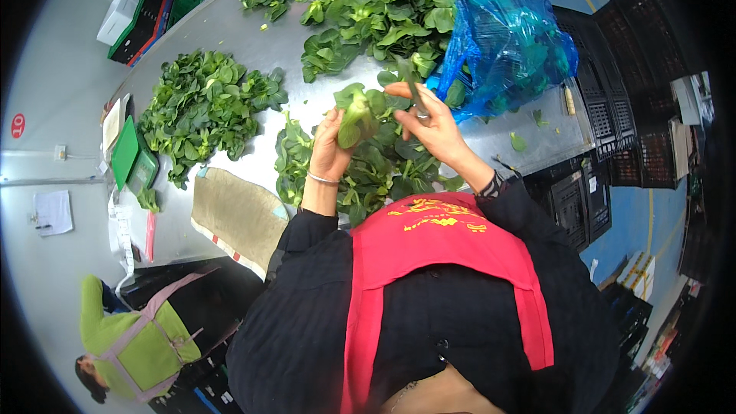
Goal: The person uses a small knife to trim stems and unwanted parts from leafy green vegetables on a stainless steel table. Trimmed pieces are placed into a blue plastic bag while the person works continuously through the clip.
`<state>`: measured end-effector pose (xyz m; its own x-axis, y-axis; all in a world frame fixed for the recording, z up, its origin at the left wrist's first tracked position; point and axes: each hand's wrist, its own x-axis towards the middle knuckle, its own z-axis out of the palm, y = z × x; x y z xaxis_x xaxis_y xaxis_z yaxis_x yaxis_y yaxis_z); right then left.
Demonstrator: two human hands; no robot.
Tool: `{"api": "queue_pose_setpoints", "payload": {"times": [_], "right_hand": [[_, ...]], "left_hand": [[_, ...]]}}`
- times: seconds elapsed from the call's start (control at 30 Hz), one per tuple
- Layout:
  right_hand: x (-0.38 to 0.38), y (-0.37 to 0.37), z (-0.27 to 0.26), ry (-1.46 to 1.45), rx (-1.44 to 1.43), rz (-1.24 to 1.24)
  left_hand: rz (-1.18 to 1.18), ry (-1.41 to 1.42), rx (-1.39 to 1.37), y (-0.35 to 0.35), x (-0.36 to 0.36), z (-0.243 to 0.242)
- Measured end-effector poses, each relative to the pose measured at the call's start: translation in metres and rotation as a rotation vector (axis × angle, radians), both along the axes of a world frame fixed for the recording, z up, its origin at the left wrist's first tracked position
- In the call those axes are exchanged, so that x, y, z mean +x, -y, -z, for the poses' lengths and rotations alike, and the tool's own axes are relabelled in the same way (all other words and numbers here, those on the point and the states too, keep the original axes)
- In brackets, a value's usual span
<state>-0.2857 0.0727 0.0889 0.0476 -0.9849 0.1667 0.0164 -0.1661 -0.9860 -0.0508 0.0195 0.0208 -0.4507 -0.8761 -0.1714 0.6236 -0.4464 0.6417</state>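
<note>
My left hand (329, 149) grips a head of bok choy (359, 110) above the steel table (230, 29). Its pale stem base is turned up towards me. Just to the right, my right hand (440, 129) holds a slim metal blade tool (413, 89), blurred, with its tip pointing away from me; its exact kind is unclear. The fingertips of that hand are close to the leaves. Under both hands lies a loose pile of bok choy (374, 175), partly hidden by my hands and my red apron (443, 241).
A larger bok choy heap (397, 11) spills from a blue plastic bag (500, 40) beyond my hands. Another pile (198, 98) lies left, near a green scale (133, 155) and a cloth mat (238, 213). Black crates (601, 92) stand right. A person in green (135, 345) is lower left.
</note>
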Motion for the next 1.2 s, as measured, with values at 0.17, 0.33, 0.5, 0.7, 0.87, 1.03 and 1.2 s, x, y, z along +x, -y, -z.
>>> {"api": "queue_pose_setpoints", "payload": {"times": [0.17, 0.33, 0.5, 0.7, 0.87, 1.03, 1.2], "right_hand": [[0.002, 0.004, -0.007, -0.357, -0.198, -0.001], [-0.003, -0.001, 0.010, -0.232, 0.101, 0.119], [-0.005, -0.006, 0.018, -0.384, 0.163, 0.198], [-0.007, -0.005, 0.021, -0.333, 0.186, 0.160], [-0.008, -0.007, 0.021, -0.224, 0.248, 0.099], [-0.006, -0.007, 0.023, -0.095, 0.278, 0.103], [-0.009, -0.008, 0.026, -0.063, 0.313, 0.123]], "left_hand": [[0.065, 0.093, 0.122, -0.019, -0.020, -0.015], [-0.137, 0.397, 0.013, -0.030, -0.040, -0.027], [-0.011, 0.543, -0.248, -0.036, -0.038, -0.045], [0.040, 0.488, -0.214, -0.038, -0.040, -0.043], [0.125, 0.362, -0.097, -0.036, -0.032, -0.036], [0.137, 0.301, -0.112, -0.039, -0.033, -0.038], [0.109, 0.336, -0.190, -0.039, -0.037, -0.039]]}}
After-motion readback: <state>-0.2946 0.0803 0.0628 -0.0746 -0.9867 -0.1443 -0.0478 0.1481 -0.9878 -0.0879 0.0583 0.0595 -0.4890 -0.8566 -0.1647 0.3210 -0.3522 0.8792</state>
